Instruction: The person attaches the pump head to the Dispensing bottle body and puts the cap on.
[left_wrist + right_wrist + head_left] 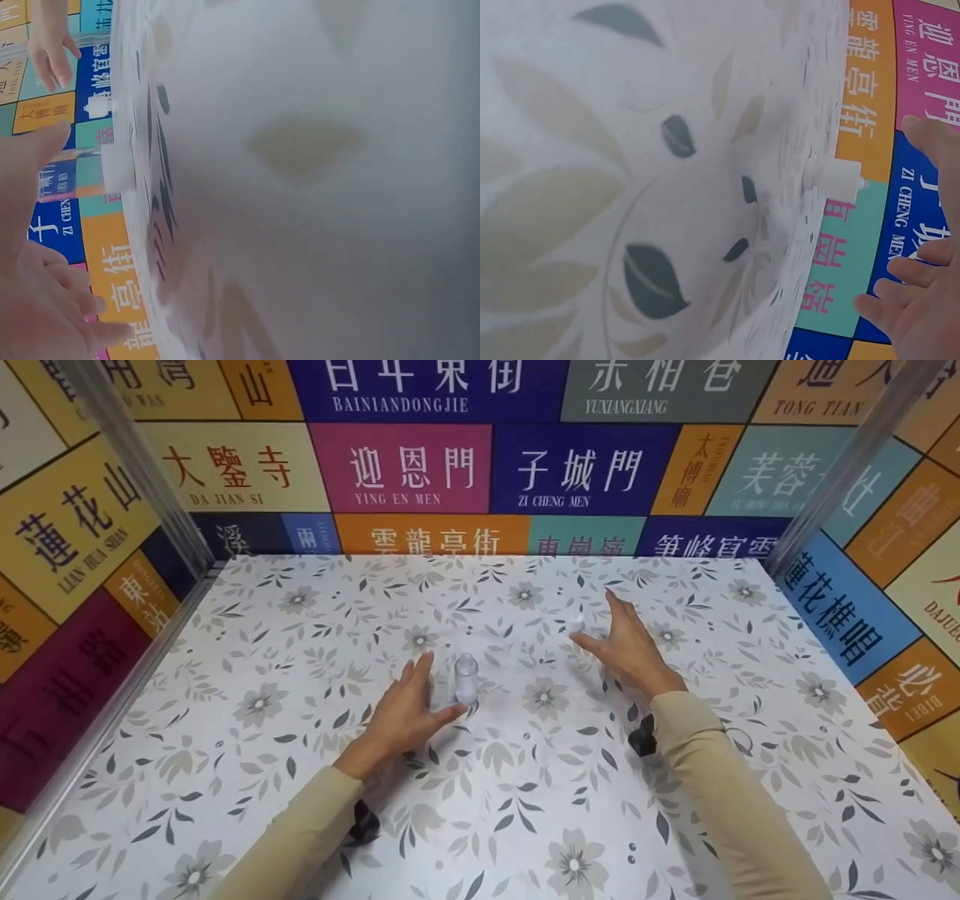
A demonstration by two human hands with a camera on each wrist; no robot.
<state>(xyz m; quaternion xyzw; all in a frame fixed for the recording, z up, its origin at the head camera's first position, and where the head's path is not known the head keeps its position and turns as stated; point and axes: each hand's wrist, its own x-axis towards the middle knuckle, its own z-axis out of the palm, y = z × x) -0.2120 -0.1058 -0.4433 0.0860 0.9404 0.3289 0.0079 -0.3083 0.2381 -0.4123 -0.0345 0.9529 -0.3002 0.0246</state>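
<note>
Left hand (401, 706): fingers extended, thumb spread wide of them, nothing in its grasp. The small bottle (466, 681) stands upright just beside it, in front of the gap between thumb and forefinger; whether the thumb tip touches its base cannot be told. The bottle is a slim cylinder with rounded shoulders and a narrower top; the left wrist view shows a clear upper part above an opaque white lower part.

Right hand (634, 645): likewise spread wide and holding nothing, with thumb and forefinger forming a broad V. Near its thumb is a small white piece (840, 180), blocky with a short nub on top, nearly lost against the pale surface in the head view; its material cannot be told.

Both forearms wear smooth tan sleeves (720, 765), with a dark piece (643, 736) below each cuff. Beneath lies a flat, faintly glossy white tabletop (487, 840) printed with grey-beige flowers and slender leaves. Beyond rise panels (401, 469) of flat coloured rectangles bearing Chinese characters and Latin lettering, with transparent posts (139, 457) at the corners.
</note>
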